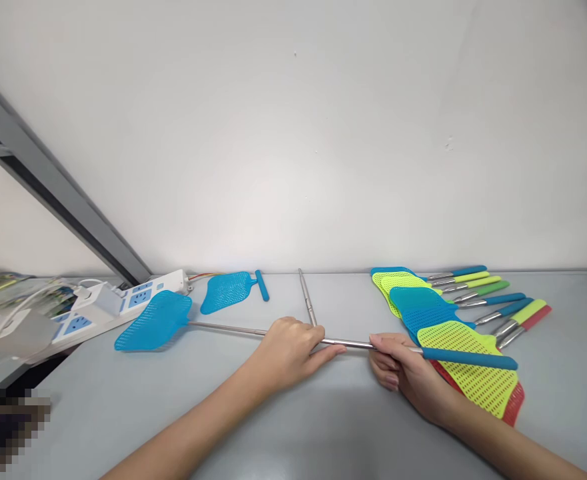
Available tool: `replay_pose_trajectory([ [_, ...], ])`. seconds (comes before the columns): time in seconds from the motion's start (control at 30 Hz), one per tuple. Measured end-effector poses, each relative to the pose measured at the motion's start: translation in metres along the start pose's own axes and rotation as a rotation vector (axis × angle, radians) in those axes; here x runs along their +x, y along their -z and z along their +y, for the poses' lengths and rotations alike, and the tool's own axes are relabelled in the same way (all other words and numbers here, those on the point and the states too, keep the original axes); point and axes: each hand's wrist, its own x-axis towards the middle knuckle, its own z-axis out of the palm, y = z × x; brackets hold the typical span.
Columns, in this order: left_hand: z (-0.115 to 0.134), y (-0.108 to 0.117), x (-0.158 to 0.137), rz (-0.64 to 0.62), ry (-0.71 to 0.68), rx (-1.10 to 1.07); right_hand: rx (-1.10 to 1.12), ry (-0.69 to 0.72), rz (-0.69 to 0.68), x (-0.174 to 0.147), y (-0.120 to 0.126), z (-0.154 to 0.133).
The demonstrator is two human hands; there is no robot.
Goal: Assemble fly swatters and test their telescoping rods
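A blue fly swatter (160, 321) with an extended metal telescopic rod lies across the view, head at left and blue handle at right. My left hand (293, 350) is closed around the middle of its rod. Nearer the handle, my right hand (406, 367) grips the same rod between thumb and fingers. Behind my left hand a loose metal telescopic rod (306, 293) points toward the wall. To its left lie a separate blue swatter head (228, 292) and a short blue handle grip (262, 285).
Several assembled swatters in blue, yellow, green and red, including a yellow one (466, 367), overlap at the right. A white power strip (138, 297) with plugs and cables sits at the left. A wall (313, 147) rises behind the grey table (123, 407).
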Motion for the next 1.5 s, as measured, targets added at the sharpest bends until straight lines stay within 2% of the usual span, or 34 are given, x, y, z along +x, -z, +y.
replay_pose_trajectory([
  [1.0,-0.0001,-0.0042,-0.0015,0.014,0.004,-0.046,-0.039,0.012,0.013,-0.0009,0.0010,0.0031],
  [1.3,-0.0008,-0.0044,-0.0026,0.028,0.007,-0.055,-0.278,0.016,0.073,-0.0007,0.0033,0.0053],
  [1.5,0.0005,-0.0002,-0.0022,0.027,-0.004,0.010,-0.276,0.027,0.072,-0.0008,0.0033,0.0051],
])
